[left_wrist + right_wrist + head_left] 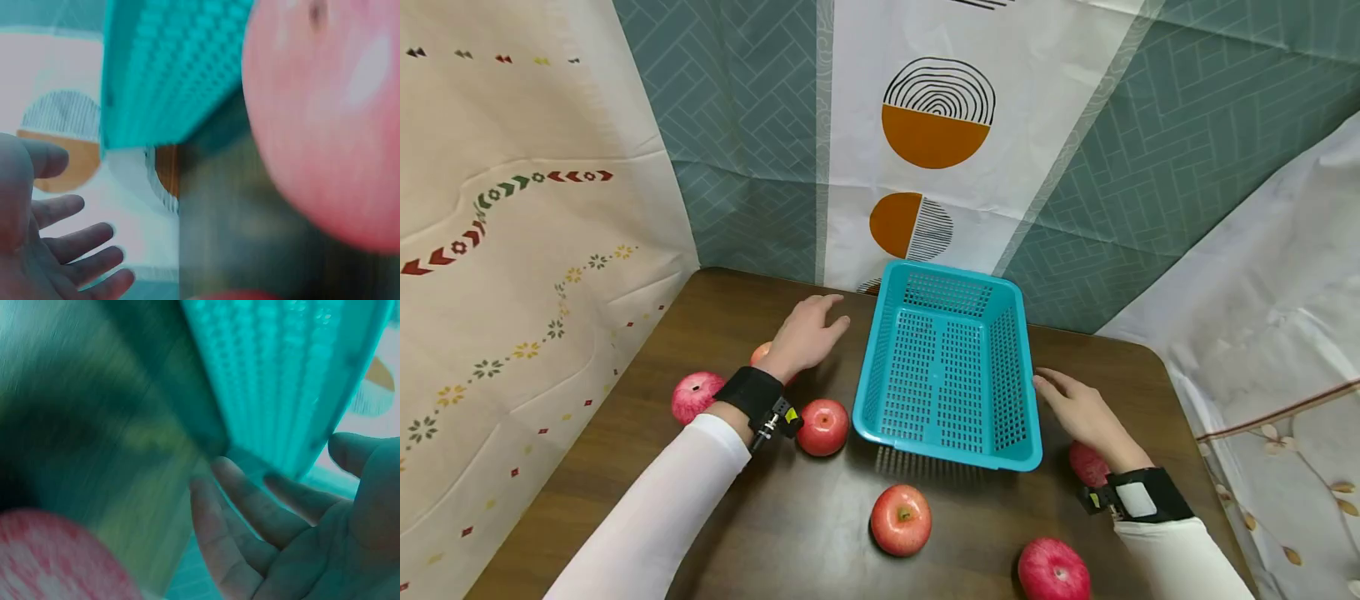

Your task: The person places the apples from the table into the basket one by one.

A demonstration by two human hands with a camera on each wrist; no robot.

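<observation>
The left hand [808, 333] and right hand [1082, 415], grips wide and empty, were on each side of the basket [936, 375] mid-frame, maybe to steady it.

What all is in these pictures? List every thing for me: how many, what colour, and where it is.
basket: one, turquoise, middle
apples: three, red, one nearer than the basket, two left of it
pink fruits: three, pinkish red, one far left, two at right
table: one, brown, below
hanging cloths: three, cream, teal-and-white, white; left, behind, right
wrist straps: two, black, both wrists
sleeves: two, white, forearms
left hand: one, bare, basket's left
right hand: one, bare, basket's right
</observation>
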